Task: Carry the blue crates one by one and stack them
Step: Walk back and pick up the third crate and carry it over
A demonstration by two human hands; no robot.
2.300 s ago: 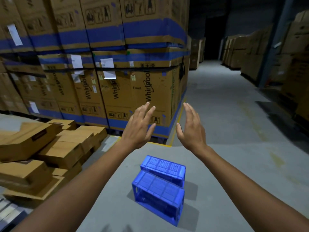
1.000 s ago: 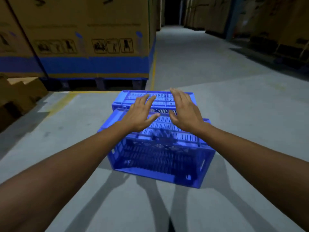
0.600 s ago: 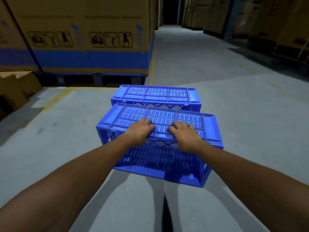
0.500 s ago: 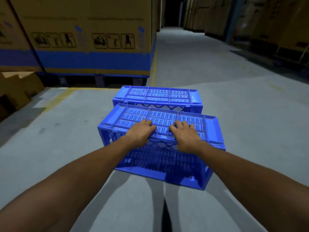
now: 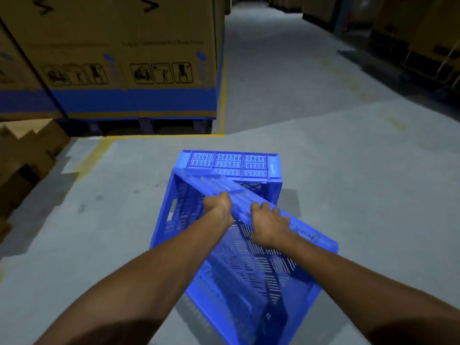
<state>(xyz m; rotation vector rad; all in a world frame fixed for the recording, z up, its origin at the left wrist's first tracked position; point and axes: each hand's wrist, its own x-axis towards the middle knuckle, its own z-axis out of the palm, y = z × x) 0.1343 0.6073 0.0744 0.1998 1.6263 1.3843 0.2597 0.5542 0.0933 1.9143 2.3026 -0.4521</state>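
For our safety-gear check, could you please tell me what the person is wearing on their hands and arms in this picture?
Nothing worn is visible. The left hand and right hand are bare, without gloves, and no ring shows on the visible fingers. The left forearm and right forearm are bare down to the picture's lower edge: no sleeves, watch, wristband or markings. The upper arms are out of view.

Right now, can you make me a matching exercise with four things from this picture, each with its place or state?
Things:
1. near blue crate
2. far blue crate
3. cardboard box
4. yellow line

States:
a. painted on the floor
b. tilted, gripped by the left hand and the right hand
c. brown with a blue band
d. lying flat, slatted side up

Pairs: 1-b, 2-d, 3-c, 4-a
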